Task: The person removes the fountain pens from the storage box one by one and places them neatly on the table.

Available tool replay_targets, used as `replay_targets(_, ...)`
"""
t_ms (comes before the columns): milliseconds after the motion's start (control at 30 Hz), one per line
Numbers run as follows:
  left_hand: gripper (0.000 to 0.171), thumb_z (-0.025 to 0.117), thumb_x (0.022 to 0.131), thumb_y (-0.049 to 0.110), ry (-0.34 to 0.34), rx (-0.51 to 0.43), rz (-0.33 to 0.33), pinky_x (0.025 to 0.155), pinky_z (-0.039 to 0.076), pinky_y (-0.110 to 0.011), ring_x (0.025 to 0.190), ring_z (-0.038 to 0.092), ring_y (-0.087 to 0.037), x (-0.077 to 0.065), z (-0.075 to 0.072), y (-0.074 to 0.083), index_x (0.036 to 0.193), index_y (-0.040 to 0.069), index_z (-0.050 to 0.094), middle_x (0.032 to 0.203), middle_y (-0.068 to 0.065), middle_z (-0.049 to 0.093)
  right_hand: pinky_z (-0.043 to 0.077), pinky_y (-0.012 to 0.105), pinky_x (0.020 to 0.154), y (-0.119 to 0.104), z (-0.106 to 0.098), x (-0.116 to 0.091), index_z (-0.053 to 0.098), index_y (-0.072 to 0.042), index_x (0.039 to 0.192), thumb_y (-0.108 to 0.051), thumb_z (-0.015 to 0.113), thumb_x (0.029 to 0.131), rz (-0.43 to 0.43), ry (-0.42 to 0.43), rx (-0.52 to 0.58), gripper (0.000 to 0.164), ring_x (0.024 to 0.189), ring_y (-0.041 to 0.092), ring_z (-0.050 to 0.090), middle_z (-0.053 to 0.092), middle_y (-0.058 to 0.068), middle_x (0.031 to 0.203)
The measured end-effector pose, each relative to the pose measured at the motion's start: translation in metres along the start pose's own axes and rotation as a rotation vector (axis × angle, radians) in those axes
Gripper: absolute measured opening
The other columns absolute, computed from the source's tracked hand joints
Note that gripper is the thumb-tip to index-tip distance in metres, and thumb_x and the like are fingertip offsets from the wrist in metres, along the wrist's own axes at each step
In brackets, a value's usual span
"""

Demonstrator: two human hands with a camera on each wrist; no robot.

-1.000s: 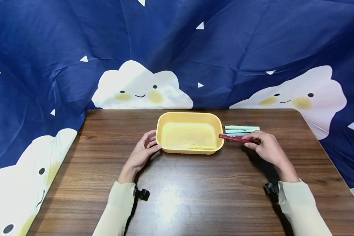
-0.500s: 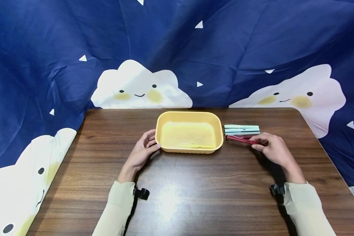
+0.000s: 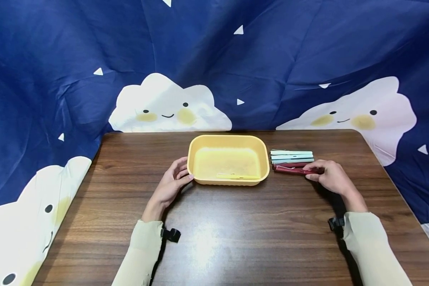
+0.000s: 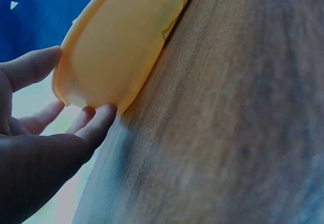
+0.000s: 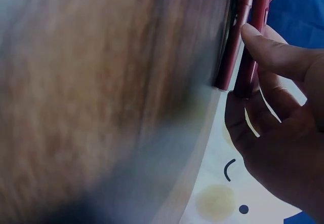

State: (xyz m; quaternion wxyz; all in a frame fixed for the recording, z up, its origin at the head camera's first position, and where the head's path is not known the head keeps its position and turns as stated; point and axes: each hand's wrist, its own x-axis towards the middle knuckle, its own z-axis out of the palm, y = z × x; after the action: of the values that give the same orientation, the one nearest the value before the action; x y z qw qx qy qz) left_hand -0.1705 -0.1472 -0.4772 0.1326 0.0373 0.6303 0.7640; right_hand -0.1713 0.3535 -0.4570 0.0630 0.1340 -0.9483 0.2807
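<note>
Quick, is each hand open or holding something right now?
Left hand: holding the yellow tray by its left end.
Right hand: pinching the nearer red pen.

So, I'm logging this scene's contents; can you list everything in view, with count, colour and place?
Tray: 1, yellow, centre
Yellow pen: 1, yellow, inside the tray along its near side
Pale pens: 3, pale green to blue, side by side right of the tray
Red pens: 2, dark red, on the near side of the pale pens
Table: 1, brown, underneath
Cloth: 1, blue with white clouds, behind the table
Wrist devices: 2, black, one per wrist
Sleeves: 2, cream, one per forearm
Left hand: 1, bare, touching the tray's left end
Right hand: 1, bare, pinching the nearer red pen
</note>
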Motion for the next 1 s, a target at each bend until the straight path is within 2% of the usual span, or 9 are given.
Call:
replay_targets(167,0.071,0.064,0.092,-0.010,-0.005,-0.004,0.004,0.093,0.050,-0.023,0.135,0.041,-0.039,-0.0002,0.0000,0.0002,0.154,0.001,0.032,0.148,-0.027,0.039,0.046,0.031,0.077,0.0016,-0.0017,0.0021,0.078,-0.006,0.095,-0.003,0.085,0.080,0.042,-0.028,0.002,0.017,0.092,0.034,0.065,0.073,0.015,0.097)
replay_targets(400,0.071,0.065,0.092,-0.010,-0.003,-0.001,0.002,0.092,0.050,-0.022,0.134,0.042,-0.040,-0.0011,-0.0005,0.0001,0.154,0.000,0.032,0.147,-0.029,0.039,0.046,0.036,0.080,0.0020,-0.0017,0.0045,0.078,-0.006,0.096,-0.003,0.084,0.081,0.041,-0.039,-0.002,0.016,0.095,0.035,0.065,0.073,0.016,0.099)
replay_targets(667,0.070,0.065,0.092,-0.009,-0.003,0.002,0.006,0.093,0.050,-0.023,0.135,0.041,-0.040,-0.0003,-0.0011,-0.0002,0.154,0.001,0.033,0.148,-0.028,0.039,0.043,0.026,0.080,-0.0005,0.0016,0.0066,0.078,-0.007,0.094,-0.002,0.084,0.080,0.012,-0.032,0.000,0.016,0.096,0.035,0.065,0.074,0.014,0.098)
replay_targets(1000,0.071,0.065,0.093,-0.008,-0.002,0.007,0.000,0.092,0.050,-0.023,0.134,0.042,-0.039,-0.0007,-0.0003,0.0008,0.154,0.002,0.032,0.148,-0.028,0.040,0.047,0.051,0.083,-0.0009,0.0026,0.0083,0.079,-0.004,0.096,0.001,0.082,0.080,0.026,-0.057,-0.022,0.017,0.097,0.039,0.065,0.073,0.017,0.099)
